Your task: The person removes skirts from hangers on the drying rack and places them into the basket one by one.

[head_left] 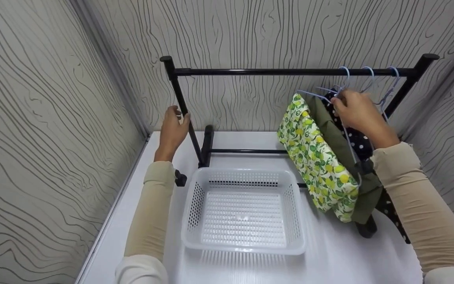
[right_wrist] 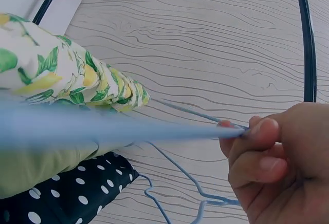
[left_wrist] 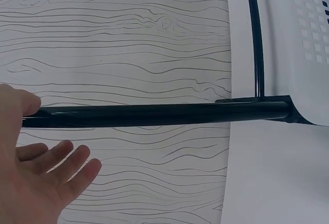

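My right hand (head_left: 363, 114) pinches a light-blue wire clothes hanger (head_left: 314, 94) just below its hook, under the top rail. A lemon-print cloth (head_left: 315, 154) hangs from that hanger. Behind it hang an olive-green garment (head_left: 335, 132) and a black garment with white polka dots (right_wrist: 77, 193). In the right wrist view, the thumb and fingertips meet on the hanger wire, which blurs close to the camera. My left hand (head_left: 173, 132) is at the left post (left_wrist: 154, 115) of the black clothes rack, thumb against it. Its other fingers extend beside the post without wrapping it.
A white perforated plastic basket (head_left: 244, 250) sits on the white table (head_left: 345, 252), in front of the rack. The rack's top rail (head_left: 258, 72) carries several hanger hooks near its right end. Wood-grain panels (head_left: 34, 118) stand behind and at both sides.
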Demonstrator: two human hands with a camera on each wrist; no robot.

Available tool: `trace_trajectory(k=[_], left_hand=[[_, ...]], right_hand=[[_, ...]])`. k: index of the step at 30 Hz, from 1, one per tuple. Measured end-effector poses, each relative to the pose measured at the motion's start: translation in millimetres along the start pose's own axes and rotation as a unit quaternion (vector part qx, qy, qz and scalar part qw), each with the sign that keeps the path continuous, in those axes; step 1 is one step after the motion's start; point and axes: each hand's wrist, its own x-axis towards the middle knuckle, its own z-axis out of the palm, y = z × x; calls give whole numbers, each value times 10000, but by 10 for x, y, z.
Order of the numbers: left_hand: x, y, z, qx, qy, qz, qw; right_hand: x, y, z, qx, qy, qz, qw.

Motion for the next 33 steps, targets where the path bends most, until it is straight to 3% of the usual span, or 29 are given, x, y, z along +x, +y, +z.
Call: trace_trajectory(k=[7, 12, 24, 33], left_hand=[[16, 11, 67, -404, -283, 22, 9988], [43, 40, 105, -818, -440, 31, 9957], [94, 41, 166, -1259, -298, 21, 9916], [86, 49, 206, -1464, -311, 26, 9887]], right_hand=[[50, -20, 31, 35, -297, 52, 9995], [79, -22, 67, 76, -115, 94, 9999], [126, -9, 160, 74, 272, 85, 9996], [124, 0, 160, 24, 157, 136, 9998]])
